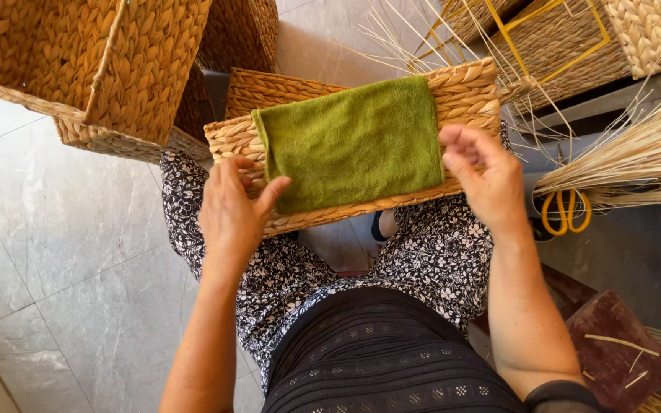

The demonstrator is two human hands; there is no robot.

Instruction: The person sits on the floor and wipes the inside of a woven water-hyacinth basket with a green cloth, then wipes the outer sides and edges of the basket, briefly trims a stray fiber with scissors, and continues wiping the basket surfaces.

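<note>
A flat woven straw basket piece (468, 92) rests across my knees, tilted up to the right. A folded green cloth (353, 141) lies on top of it, covering its middle. My left hand (232, 210) grips the basket's lower left edge, thumb touching the cloth's corner. My right hand (483, 176) holds the basket's right end, fingers curled at the cloth's right edge. I sit in patterned black-and-white trousers (430, 260).
Large woven baskets (93, 69) stand at the upper left, more baskets (575, 38) with yellow wire frames at the upper right. A bundle of pale straw stalks (636, 153) and orange-handled scissors (566, 213) lie to my right. Grey tile floor (63, 252) spreads on the left.
</note>
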